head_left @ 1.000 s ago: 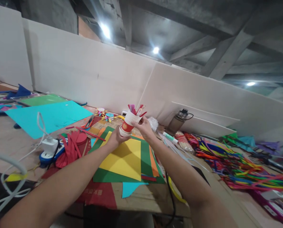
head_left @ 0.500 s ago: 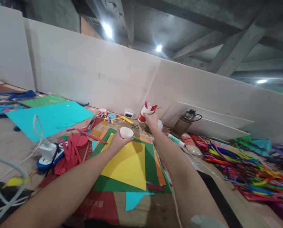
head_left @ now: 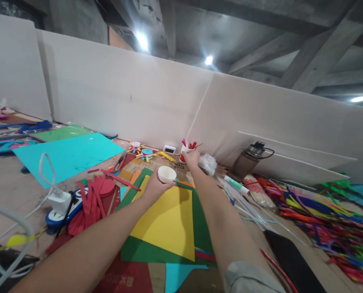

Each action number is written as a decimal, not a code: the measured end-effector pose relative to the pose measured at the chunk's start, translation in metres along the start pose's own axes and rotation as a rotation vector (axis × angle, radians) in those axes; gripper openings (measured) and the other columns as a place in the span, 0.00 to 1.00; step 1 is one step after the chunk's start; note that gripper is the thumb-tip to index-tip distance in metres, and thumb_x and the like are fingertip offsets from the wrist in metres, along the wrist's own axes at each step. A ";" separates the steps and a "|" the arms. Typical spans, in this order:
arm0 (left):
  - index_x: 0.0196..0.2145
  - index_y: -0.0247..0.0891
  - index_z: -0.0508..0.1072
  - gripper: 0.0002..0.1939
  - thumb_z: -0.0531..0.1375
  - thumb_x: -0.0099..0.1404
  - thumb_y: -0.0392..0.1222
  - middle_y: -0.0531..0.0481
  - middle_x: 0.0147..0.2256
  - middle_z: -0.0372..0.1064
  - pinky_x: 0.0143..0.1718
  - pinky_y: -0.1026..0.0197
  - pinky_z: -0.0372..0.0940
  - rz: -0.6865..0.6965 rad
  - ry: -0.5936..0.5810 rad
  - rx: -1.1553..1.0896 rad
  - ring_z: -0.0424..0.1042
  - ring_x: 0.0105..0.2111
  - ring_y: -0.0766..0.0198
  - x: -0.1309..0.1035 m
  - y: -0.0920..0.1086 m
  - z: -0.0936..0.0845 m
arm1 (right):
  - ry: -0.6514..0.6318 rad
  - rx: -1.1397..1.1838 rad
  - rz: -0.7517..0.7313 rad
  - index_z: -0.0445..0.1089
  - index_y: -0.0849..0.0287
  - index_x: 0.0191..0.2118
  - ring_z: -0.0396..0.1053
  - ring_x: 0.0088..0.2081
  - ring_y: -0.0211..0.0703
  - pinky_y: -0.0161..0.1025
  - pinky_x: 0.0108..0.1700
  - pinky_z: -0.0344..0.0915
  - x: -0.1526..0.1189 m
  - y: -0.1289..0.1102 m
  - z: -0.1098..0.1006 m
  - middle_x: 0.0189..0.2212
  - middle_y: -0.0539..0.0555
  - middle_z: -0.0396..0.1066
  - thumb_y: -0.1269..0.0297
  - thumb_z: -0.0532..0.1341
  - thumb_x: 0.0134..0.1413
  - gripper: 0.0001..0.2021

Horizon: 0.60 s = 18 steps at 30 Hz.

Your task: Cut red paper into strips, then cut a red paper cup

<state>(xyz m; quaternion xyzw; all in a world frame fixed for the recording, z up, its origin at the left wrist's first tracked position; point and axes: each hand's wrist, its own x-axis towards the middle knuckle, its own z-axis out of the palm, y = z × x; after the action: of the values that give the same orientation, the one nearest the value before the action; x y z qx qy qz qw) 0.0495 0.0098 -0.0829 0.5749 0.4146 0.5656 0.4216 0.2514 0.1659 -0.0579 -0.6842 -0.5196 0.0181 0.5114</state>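
A small white paper cup [head_left: 167, 174] is held in my left hand [head_left: 154, 187], its open mouth facing up, above the yellow sheet [head_left: 166, 219]. Farther back, close to the white wall panel, my right hand [head_left: 192, 158] has its fingers round a red and white cup [head_left: 183, 156] with red and pink strips sticking out of its top. Green and orange sheets lie beneath the yellow one. Two small round pieces with colourful legs, one topped white [head_left: 135, 145] and one blue [head_left: 146, 152], stand left of the right hand.
Red strips [head_left: 92, 199] and a power strip [head_left: 64, 211] lie at left, near a large cyan sheet [head_left: 71, 156]. At right are a bottle [head_left: 246, 160], a glue stick [head_left: 236, 184], a black phone-like slab [head_left: 292, 260] and colourful pipe cleaners [head_left: 330, 228].
The red and white cup, tilted and raised in my right hand before, is now lower and more upright. My left hand still holds the white cup. The view has shifted slightly.
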 end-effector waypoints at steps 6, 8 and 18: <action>0.46 0.37 0.69 0.31 0.71 0.44 0.45 0.44 0.42 0.73 0.44 0.55 0.65 -0.001 -0.009 0.066 0.72 0.41 0.57 -0.002 0.005 0.000 | 0.043 -0.052 0.136 0.63 0.64 0.51 0.65 0.53 0.59 0.51 0.55 0.59 -0.008 -0.008 0.000 0.49 0.68 0.68 0.60 0.64 0.40 0.29; 0.46 0.37 0.68 0.31 0.70 0.45 0.46 0.44 0.42 0.73 0.44 0.55 0.65 -0.003 -0.013 0.092 0.72 0.41 0.57 -0.002 0.007 0.000 | 0.037 -0.061 0.167 0.64 0.64 0.51 0.65 0.53 0.61 0.54 0.55 0.59 -0.008 -0.011 -0.001 0.49 0.69 0.68 0.61 0.65 0.40 0.29; 0.48 0.38 0.68 0.34 0.71 0.43 0.48 0.45 0.44 0.73 0.48 0.55 0.65 0.056 0.015 0.097 0.72 0.44 0.56 0.004 0.008 -0.004 | 0.086 0.012 0.083 0.56 0.74 0.58 0.56 0.59 0.62 0.54 0.61 0.48 -0.018 -0.036 -0.025 0.55 0.75 0.60 0.68 0.62 0.45 0.33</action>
<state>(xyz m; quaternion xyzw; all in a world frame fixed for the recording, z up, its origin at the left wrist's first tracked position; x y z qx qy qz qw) 0.0456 0.0108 -0.0740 0.6018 0.4287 0.5605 0.3741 0.2321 0.1330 -0.0289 -0.7021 -0.4683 0.0128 0.5363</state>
